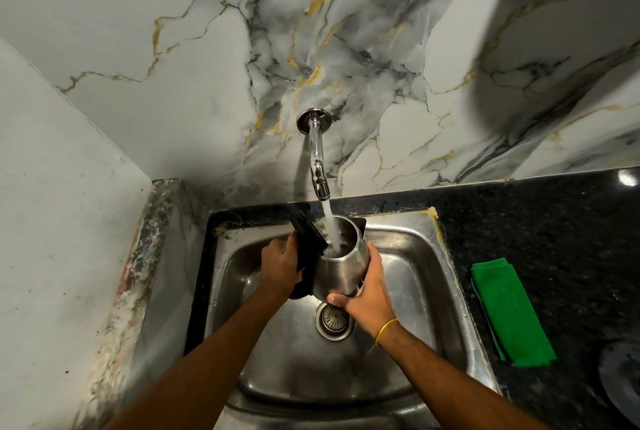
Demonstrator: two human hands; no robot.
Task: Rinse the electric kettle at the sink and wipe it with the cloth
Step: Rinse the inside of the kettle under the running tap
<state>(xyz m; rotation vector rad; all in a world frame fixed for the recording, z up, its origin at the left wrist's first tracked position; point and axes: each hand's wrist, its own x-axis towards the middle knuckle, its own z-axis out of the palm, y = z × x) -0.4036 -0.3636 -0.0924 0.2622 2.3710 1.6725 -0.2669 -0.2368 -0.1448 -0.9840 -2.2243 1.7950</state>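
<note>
A steel electric kettle (341,265) with a black handle and an open black lid is held over the steel sink (408,256), tilted toward the wall. Water runs from the chrome tap (317,159) straight into its mouth. My left hand (278,268) grips the black handle on the kettle's left side. My right hand (363,291) wraps the kettle's body and base from the right. A folded green cloth (509,312) lies on the black counter to the right of the sink.
The sink drain (334,319) sits just below the kettle. A black granite counter (554,222) runs right of the sink, with a dark round base (623,374) at its right edge. Marble wall behind, plain wall on the left.
</note>
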